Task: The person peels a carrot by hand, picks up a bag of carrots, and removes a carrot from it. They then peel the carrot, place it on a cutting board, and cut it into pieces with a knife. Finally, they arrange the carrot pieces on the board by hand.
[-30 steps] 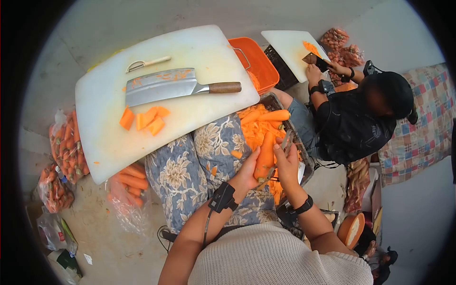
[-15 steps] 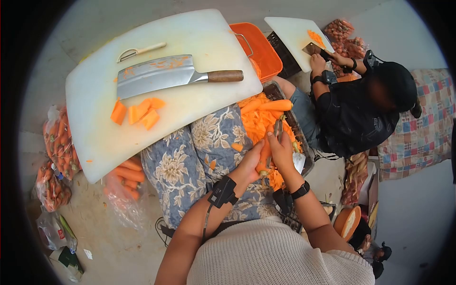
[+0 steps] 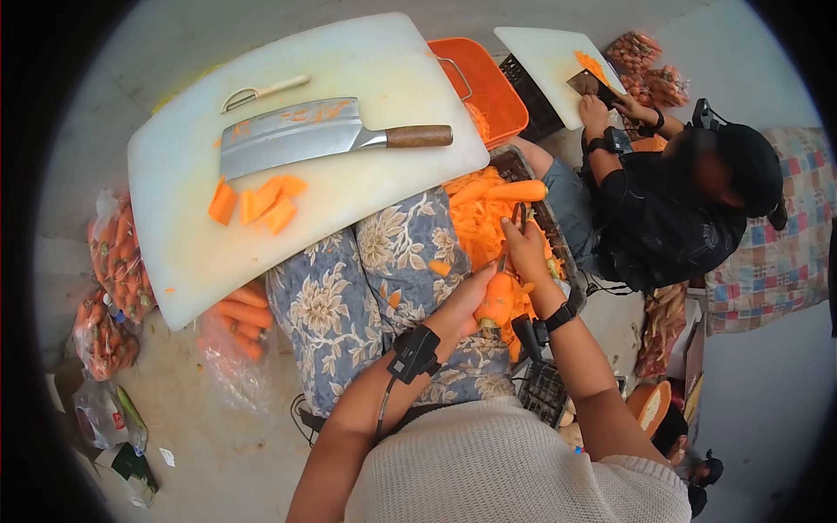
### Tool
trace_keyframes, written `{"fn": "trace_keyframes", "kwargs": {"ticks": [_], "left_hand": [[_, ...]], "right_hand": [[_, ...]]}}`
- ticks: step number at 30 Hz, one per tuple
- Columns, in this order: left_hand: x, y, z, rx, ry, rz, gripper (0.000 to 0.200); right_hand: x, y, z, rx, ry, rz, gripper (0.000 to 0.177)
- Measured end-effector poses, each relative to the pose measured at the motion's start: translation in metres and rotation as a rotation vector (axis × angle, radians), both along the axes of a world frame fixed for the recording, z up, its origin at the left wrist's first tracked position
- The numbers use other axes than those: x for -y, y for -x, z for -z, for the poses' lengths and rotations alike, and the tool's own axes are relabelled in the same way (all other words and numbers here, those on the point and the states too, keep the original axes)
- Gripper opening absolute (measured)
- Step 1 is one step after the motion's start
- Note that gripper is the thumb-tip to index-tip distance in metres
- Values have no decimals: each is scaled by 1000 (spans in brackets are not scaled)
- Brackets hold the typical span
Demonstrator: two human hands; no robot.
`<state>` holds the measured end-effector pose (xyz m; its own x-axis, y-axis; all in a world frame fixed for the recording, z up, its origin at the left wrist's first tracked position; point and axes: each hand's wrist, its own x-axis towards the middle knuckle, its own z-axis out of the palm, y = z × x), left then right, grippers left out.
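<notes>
A thick carrot [image 3: 497,301] is gripped in my left hand [image 3: 468,299], its stem end pointing down toward my lap. My right hand [image 3: 528,254] is closed on a peeler [image 3: 521,214], whose looped frame sticks up past the fingers, just above the carrot. Both hands are over a dark crate [image 3: 565,228] heaped with carrot peelings [image 3: 476,228]. Whole peeled carrots [image 3: 514,192] lie on top of the heap.
A white cutting board [image 3: 366,70] bears a cleaver [image 3: 292,135], another peeler [image 3: 261,91] and carrot chunks [image 3: 261,202]. Bagged carrots [image 3: 120,257] stand at left. An orange bin [image 3: 501,96] is behind. A co-worker [image 3: 676,213] cuts carrot on another board [image 3: 540,65] at right.
My right hand has moved up and away from the carrot's lower end with the peeler. The carrot has turned in my left hand, showing its thick end more. The view has shifted slightly.
</notes>
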<state>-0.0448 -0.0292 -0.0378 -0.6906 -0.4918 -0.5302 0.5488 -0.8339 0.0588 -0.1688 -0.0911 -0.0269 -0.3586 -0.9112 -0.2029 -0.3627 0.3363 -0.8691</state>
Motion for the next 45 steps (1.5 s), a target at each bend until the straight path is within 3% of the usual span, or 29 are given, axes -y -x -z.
{"fn": "trace_keyframes", "kwargs": {"ticks": [2,5,12,14,15,17,18,20,23,27,30,33,35,36,38,41,45], "left_hand": [[3,-2,-8,-27,-16,-6,35],[-1,-6,-15,-58,6,58,38],[0,-6,-12,-22,22,81,39],[0,-7,-11,-51,-29,99,38],[0,-8,-13,-51,-27,98,38],[1,-13,-20,-3,121,104,40],[4,-15,-14,-1,124,100,40],[3,-13,3,-179,22,0,43],[5,-11,-16,-202,9,-23,43],[0,-2,-1,-298,41,-63,42],[-1,0,-7,-142,84,-109,40],[0,-1,-2,-186,142,-102,38],[-3,4,11,-42,179,-117,35],[-2,3,4,-46,177,-125,35],[0,-3,-16,52,126,-94,34],[-1,9,9,72,133,-57,35],[3,-1,-17,194,93,54,37]], "right_hand": [[8,7,4,9,13,23,31],[22,34,1,101,-221,84,33],[25,38,14,384,-300,163,42],[31,46,22,419,-254,312,40],[31,55,29,420,-252,311,40],[30,71,43,35,-197,259,36],[26,71,38,36,-193,254,36],[7,65,17,478,-204,425,29],[-12,86,35,346,-146,383,26],[-43,36,-31,265,36,331,32],[-63,-11,-63,263,147,174,32],[-67,-33,-58,75,175,-8,24],[-63,-35,-42,-281,64,-66,25],[-60,-35,-42,-285,64,-74,25],[-53,-33,-41,-21,-46,12,25],[-48,-28,-36,9,-32,-16,25],[-44,-28,-42,106,-145,17,24]]}}
